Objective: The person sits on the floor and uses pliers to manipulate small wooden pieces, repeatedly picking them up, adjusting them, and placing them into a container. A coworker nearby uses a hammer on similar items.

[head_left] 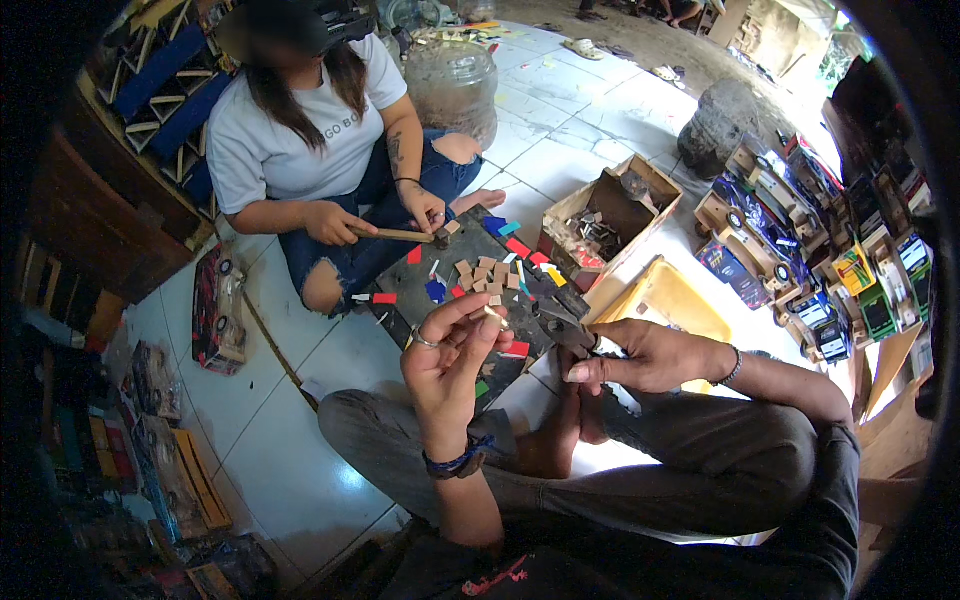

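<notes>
My left hand is raised over the dark work board, its thumb and fingertips pinching a small pale piece too small to name more closely. To its right, my right hand is closed round the handles of dark metal snips. The snips' jaws point left toward the pinched piece, a short way from it. Beyond my hands, small wooden blocks lie grouped on the board among red, blue, yellow and green scraps.
Across the board, a seated person holds a hammer and a small block. A wooden box of metal bits and a yellow tray stand at the right. Toy trucks are stacked far right; more line the left.
</notes>
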The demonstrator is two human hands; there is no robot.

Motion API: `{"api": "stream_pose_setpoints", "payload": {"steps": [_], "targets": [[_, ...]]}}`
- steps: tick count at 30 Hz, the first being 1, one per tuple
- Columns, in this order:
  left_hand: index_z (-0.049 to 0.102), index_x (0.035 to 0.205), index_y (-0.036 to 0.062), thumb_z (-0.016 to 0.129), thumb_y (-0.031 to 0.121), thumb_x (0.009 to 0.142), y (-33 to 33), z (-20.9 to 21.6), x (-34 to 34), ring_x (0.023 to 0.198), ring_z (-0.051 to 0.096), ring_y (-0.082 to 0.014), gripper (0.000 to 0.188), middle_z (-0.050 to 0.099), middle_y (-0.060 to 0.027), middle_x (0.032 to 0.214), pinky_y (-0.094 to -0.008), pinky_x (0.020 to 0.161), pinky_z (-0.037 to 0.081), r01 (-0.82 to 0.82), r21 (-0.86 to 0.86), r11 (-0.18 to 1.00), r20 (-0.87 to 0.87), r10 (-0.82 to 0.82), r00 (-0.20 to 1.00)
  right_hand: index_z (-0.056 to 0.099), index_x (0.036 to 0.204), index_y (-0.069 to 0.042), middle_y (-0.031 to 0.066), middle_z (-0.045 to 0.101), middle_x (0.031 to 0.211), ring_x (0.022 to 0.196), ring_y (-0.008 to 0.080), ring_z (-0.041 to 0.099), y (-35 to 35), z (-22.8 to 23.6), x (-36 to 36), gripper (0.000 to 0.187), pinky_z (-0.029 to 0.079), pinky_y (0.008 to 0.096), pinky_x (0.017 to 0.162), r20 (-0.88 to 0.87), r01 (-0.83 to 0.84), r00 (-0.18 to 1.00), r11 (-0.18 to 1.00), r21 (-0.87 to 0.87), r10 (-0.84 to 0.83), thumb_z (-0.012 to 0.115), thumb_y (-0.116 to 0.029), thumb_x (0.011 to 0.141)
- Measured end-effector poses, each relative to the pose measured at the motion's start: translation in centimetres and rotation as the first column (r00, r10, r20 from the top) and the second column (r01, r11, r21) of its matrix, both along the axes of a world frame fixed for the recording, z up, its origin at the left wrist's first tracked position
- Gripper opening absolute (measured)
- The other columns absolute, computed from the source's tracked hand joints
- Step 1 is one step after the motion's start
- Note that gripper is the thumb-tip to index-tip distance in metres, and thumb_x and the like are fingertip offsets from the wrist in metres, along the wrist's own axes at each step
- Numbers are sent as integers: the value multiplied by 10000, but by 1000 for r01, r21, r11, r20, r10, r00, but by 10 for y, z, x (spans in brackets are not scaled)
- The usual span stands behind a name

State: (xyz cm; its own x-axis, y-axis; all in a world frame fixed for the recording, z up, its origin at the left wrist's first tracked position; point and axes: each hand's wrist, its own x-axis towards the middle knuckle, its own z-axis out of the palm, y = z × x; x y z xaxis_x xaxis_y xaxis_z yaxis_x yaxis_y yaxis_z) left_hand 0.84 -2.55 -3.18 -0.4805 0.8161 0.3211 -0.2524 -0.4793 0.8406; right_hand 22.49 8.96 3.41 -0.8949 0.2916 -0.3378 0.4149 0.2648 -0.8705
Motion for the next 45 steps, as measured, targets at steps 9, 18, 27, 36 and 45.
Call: {"api": "stream_pose_setpoints", "payload": {"steps": [9,18,27,36,45], "targets": [[653,1116,-26,682,-87,931,-10,19,17,988,739,-265,197,693,-162,1107,-327,875,608,-185,201,962,-123,212,969,609,1189,-16,96,695,869,885,163,690,4,2,-6,439,542,338,786,-119,120,989,946,300,-87,571,-431,1051],[658,1049,-1,713,-113,885,-10,27,30,933,741,-249,206,685,-146,1061,-316,821,626,-260,292,920,-289,345,893,710,1137,-27,39,732,1011,977,118,655,-1,49,-2,332,500,345,956,-195,262,941,961,-91,-275,786,-278,933],[680,1107,-2,723,-66,907,-4,16,23,970,727,-205,215,709,-128,1095,-289,826,580,-90,144,985,-412,142,900,692,1102,-22,10,697,809,732,70,633,5,34,-2,272,510,260,663,-135,316,937,946,-72,-323,743,-249,959],[527,1432,-5,664,36,989,-5,10,-13,1164,660,-206,465,648,-200,1306,-328,992,529,-173,-118,978,-260,138,956,755,1030,-103,-9,657,880,811,109,603,140,-41,34,239,480,282,683,-241,794,565,600,-102,-789,748,-317,926],[613,1356,46,693,136,981,-4,-24,-35,1039,687,-182,394,712,-120,1218,-321,892,534,-226,-371,901,-478,24,878,715,1191,-106,27,685,979,815,184,656,198,-117,90,324,531,368,732,-312,800,585,597,69,-748,776,-239,902]]}}
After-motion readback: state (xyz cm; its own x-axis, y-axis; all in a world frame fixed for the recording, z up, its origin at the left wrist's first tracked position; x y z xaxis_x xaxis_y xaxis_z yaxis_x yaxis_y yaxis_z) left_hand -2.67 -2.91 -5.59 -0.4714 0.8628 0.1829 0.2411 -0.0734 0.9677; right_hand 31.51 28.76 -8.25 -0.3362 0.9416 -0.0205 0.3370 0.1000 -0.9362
